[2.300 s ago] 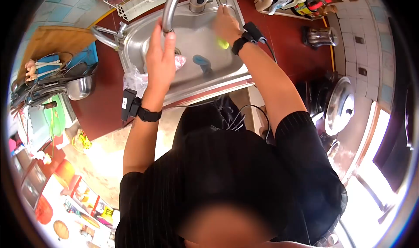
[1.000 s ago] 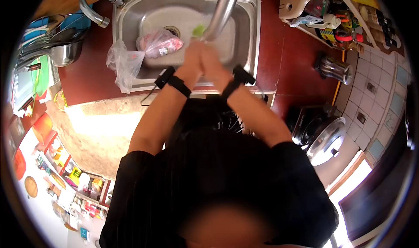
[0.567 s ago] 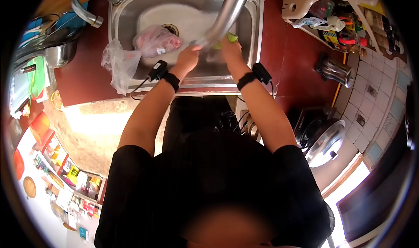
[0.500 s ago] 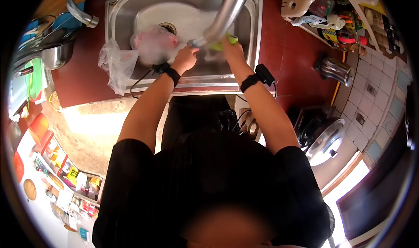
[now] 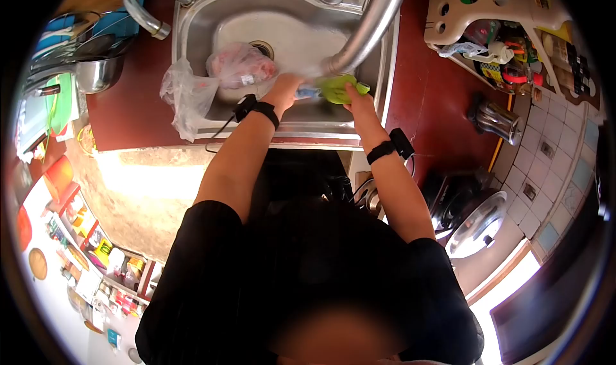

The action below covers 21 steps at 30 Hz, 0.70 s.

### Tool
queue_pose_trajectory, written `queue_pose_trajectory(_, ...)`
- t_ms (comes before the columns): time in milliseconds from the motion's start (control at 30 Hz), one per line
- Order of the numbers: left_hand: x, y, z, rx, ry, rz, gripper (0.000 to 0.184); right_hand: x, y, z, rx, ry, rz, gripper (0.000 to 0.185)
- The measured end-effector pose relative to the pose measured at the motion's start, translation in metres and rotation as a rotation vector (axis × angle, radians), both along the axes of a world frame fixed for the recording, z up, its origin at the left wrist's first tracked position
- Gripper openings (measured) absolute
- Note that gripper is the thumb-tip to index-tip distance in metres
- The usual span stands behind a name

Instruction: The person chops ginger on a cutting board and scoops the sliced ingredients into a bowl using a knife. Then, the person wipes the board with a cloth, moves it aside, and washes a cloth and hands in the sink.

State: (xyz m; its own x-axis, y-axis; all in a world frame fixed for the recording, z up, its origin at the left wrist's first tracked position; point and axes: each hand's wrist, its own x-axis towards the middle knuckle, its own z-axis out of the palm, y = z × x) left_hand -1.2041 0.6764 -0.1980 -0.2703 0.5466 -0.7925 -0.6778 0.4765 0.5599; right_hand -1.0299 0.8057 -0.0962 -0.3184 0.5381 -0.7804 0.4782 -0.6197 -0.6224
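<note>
At the sink (image 5: 191, 31), my left hand (image 5: 285, 91) is closed round a light-blue tool (image 5: 308, 92), which points right toward the green thing. Its exact kind is blurred. My right hand (image 5: 360, 103) grips a bright green, soft-looking thing (image 5: 337, 90) by its right end; I cannot tell whether it is a vegetable or a cloth. The blue tool's tip is close to the green thing, and contact is unclear. Left of my left hand, a clear plastic bag (image 5: 237, 63) with pinkish contents lies in the basin, its loose end (image 5: 186, 98) draped over the sink's left rim.
A thick metal spout (image 5: 369, 28) reaches over the basin just above my hands. Another curved faucet (image 5: 144, 15) stands at the left. Pans (image 5: 99, 73) sit on the left counter. A metal cup (image 5: 500, 122) lies on the right, near a pot lid (image 5: 475, 227).
The view has shifted slightly. My right hand has drawn the green thing back toward me, out from behind the spout. The blue tool in my left hand now points right, beside it.
</note>
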Motion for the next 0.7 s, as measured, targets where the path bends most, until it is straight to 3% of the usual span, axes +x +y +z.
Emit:
queue_pose_trajectory(33, 0.0, 0.01, 0.023, 0.007, -0.385, 0.458, 0.026, 0.0, 0.0, 0.001, -0.008, -0.009, -0.009, 0.036)
queue_pose_trajectory(67, -0.003, 0.017, 0.064, 0.014, -0.428, 0.566, 0.027, 0.0, 0.0, -0.002, -0.013, -0.017, -0.018, 0.036)
queue_pose_trajectory(267, -0.005, 0.01, 0.013, 0.008, -0.389, 0.422, 0.014, 0.001, -0.007, 0.005, -0.029, 0.032, -0.07, 0.036)
queue_pose_trajectory(367, -0.006, 0.009, 0.085, -0.071, -0.34, 0.451, 0.009, 0.001, -0.008, 0.0, -0.066, 0.031, -0.087, 0.035)
queue_pose_trajectory(433, -0.013, -0.009, 0.043, 0.054, -0.345, 0.306, 0.008, 0.0, -0.009, -0.004, -0.074, 0.037, -0.104, 0.034)
queue_pose_trajectory(467, -0.015, -0.016, 0.028, 0.115, -0.348, 0.232, 0.009, -0.001, -0.01, -0.003, -0.08, 0.028, -0.092, 0.033)
queue_pose_trajectory(567, -0.005, -0.01, 0.043, -0.145, 0.025, 0.205, 0.021, -0.006, -0.013, -0.001, -0.092, -0.005, -0.065, 0.031)
queue_pose_trajectory(700, -0.011, -0.018, 0.033, -0.147, 0.147, 0.14, 0.033, -0.013, -0.017, 0.004, -0.084, -0.042, -0.057, 0.032)
